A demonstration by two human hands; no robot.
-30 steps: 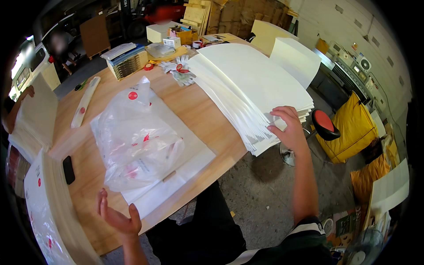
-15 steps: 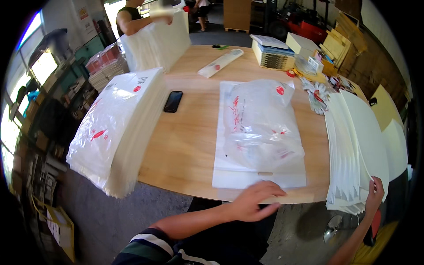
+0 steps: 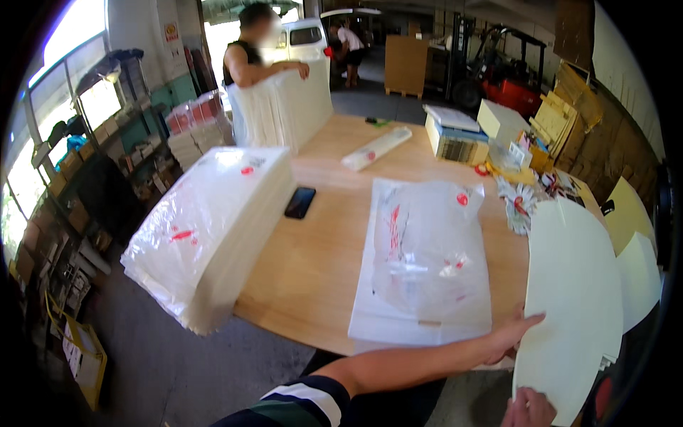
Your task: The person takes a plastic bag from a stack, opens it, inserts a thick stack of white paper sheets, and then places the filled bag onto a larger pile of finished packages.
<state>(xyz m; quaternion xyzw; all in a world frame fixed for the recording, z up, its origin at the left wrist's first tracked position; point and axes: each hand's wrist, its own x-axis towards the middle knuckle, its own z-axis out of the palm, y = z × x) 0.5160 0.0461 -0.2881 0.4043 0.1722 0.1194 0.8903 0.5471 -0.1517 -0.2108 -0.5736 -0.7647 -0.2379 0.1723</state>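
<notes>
Both hands, left (image 3: 511, 334) flat and right (image 3: 528, 409) pinching, are lifting one cream sheet (image 3: 576, 299); it looks light, stiff, edge-held.

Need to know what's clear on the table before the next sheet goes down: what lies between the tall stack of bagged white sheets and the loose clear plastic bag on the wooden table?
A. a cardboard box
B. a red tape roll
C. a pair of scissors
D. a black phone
D: a flat black phone lies on the bare wooden table between the stack of bagged white sheets and the clear plastic bag.
</notes>
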